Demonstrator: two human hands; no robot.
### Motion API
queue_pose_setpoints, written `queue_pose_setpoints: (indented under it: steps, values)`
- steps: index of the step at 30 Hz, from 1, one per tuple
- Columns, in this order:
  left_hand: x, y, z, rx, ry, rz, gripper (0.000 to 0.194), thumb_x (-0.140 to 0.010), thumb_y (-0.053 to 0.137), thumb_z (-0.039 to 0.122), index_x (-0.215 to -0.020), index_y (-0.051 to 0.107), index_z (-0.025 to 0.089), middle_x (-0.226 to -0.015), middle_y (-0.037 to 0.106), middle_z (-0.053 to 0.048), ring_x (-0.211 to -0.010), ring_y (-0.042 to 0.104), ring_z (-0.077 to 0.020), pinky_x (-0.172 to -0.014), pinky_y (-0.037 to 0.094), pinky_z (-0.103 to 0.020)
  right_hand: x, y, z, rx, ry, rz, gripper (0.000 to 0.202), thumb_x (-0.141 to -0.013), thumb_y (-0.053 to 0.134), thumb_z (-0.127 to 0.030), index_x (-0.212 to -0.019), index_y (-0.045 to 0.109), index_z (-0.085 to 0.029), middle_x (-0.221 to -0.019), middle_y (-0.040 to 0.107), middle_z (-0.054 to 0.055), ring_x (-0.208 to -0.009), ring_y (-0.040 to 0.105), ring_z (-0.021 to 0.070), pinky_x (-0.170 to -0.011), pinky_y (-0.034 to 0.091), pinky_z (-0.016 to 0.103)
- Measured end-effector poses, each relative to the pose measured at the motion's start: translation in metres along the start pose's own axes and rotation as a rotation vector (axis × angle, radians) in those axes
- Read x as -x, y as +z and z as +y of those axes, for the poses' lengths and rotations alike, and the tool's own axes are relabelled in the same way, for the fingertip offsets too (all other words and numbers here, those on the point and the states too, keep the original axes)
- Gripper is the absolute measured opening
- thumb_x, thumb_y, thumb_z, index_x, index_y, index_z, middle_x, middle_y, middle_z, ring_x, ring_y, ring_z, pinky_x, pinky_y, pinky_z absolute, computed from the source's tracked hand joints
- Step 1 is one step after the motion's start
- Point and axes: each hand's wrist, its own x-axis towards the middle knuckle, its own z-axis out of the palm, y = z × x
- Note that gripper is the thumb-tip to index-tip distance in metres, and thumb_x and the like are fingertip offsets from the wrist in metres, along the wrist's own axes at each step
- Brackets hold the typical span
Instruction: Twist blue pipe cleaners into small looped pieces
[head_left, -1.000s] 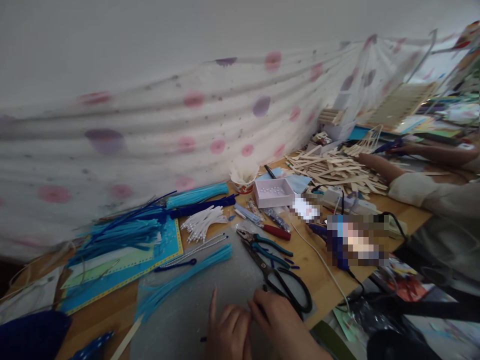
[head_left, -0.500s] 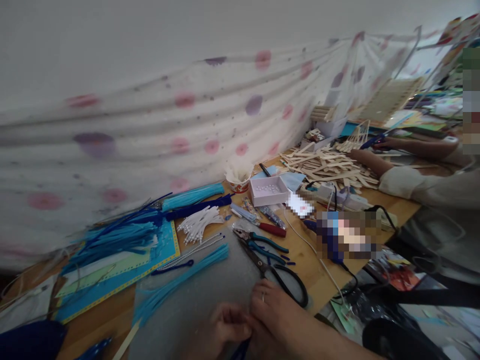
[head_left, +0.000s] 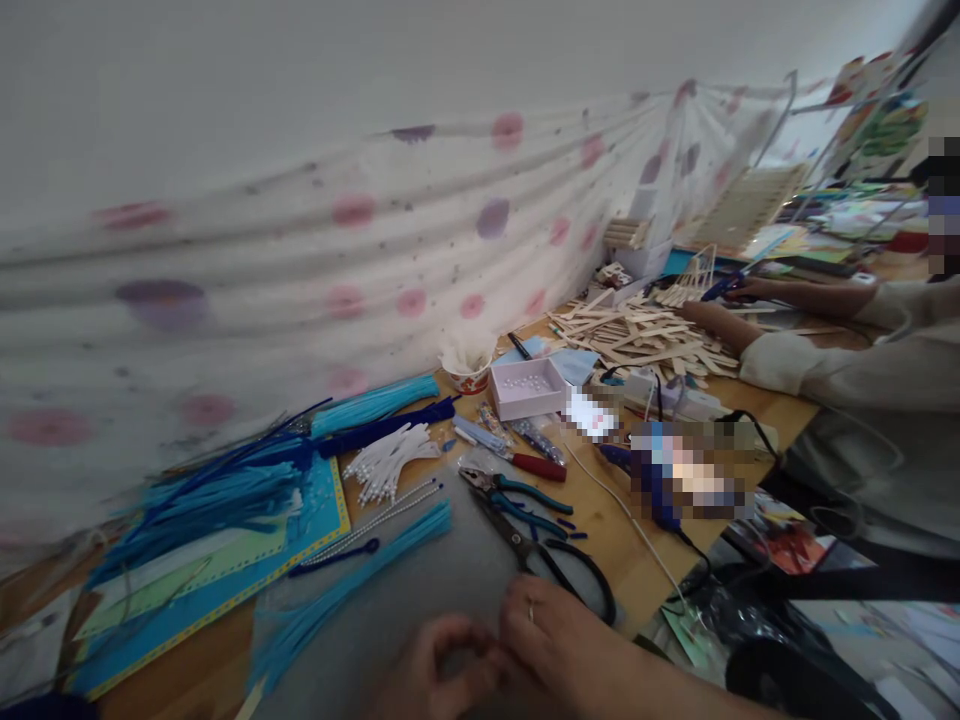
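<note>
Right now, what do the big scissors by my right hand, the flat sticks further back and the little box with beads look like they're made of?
Scissors: dark metal blades, black loop handles, probably plastic-coated; matte.
Flat sticks: pale bare wood, unpainted, like craft sticks.
Little box: thin white or pale pink card, likely paperboard, with straight folded walls.

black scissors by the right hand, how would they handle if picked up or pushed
The black scissors look like metal with big loop handles, so probably stiff and fairly heavy for their size. They lie flat on the grey mat, so a push would likely slide them, not roll them. The blades point toward the teal pliers, which a push might knock.
</note>
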Motion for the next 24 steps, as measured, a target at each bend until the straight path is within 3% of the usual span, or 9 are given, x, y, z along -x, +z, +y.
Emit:
queue_pose_setpoints:
  steps: [3, 5, 7, 13, 20, 24]
  values:
    - [-0.012, 0.006, 0.003, -0.569, 0.462, 0.249, 0.011, -0.085, 0.064, 0.023, -0.094, 0.071, 0.023, -0.091, 0.074, -0.001, -0.092, 0.067, -0.0206, -0.111, 0.034, -0.048, -0.007, 0.009, 0.000, -0.067, 0.365, 0.005, 0.015, -0.090, 0.050, -0.013, -0.077, 0.057, -0.016, -0.076, 0.066, 0.005, -0.069, 0.058, 0.0169, -0.062, 0.037, 0.027]
    - [-0.018, 0.016, 0.005, -0.791, 0.759, 0.478, 0.014, -0.091, 0.057, 0.023, -0.091, 0.070, 0.023, -0.084, 0.075, 0.001, -0.086, 0.068, -0.0185, -0.118, 0.018, -0.053, -0.012, 0.015, -0.002, -0.179, 0.560, -0.009, 0.021, -0.092, 0.046, -0.016, -0.074, 0.056, -0.017, -0.072, 0.065, 0.004, -0.064, 0.057, 0.0159, -0.059, 0.035, 0.026]
    - [-0.023, 0.026, 0.006, -0.925, 0.930, 0.683, 0.023, -0.096, 0.049, 0.023, -0.088, 0.070, 0.019, -0.078, 0.075, 0.001, -0.081, 0.069, -0.0171, -0.119, 0.010, -0.056, -0.015, 0.020, -0.003, -0.296, 0.692, -0.013, 0.026, -0.094, 0.042, -0.022, -0.071, 0.054, -0.018, -0.068, 0.063, 0.003, -0.061, 0.055, 0.0150, -0.057, 0.033, 0.026]
    - [-0.025, 0.033, 0.003, -1.088, 1.020, 0.835, 0.028, -0.097, 0.048, 0.021, -0.084, 0.072, 0.018, -0.076, 0.075, 0.000, -0.079, 0.068, -0.0170, -0.116, 0.012, -0.061, -0.017, 0.030, 0.002, -0.540, 0.850, -0.010, 0.031, -0.091, 0.039, -0.032, -0.062, 0.043, -0.021, -0.057, 0.049, -0.002, -0.056, 0.046, 0.0139, -0.054, 0.029, 0.027]
    - [-0.012, 0.028, 0.012, -1.172, 1.036, 0.788, 0.035, -0.100, 0.040, 0.020, -0.089, 0.072, 0.016, -0.083, 0.076, -0.002, -0.087, 0.064, -0.0175, -0.117, 0.007, -0.059, -0.022, 0.028, 0.014, -0.854, 0.864, -0.038, 0.038, -0.085, 0.042, -0.044, -0.054, 0.042, -0.023, -0.049, 0.046, -0.003, -0.049, 0.044, 0.0126, -0.053, 0.034, 0.027]
    - [-0.007, 0.020, 0.019, -1.245, 1.034, 0.716, 0.031, -0.099, 0.041, 0.015, -0.096, 0.072, 0.014, -0.085, 0.075, -0.002, -0.082, 0.062, -0.0147, -0.118, 0.015, -0.049, -0.026, 0.022, 0.018, -0.881, 0.866, -0.014, 0.038, -0.082, 0.041, -0.051, -0.055, 0.043, -0.024, -0.050, 0.045, -0.004, -0.048, 0.043, 0.0125, -0.054, 0.036, 0.027]
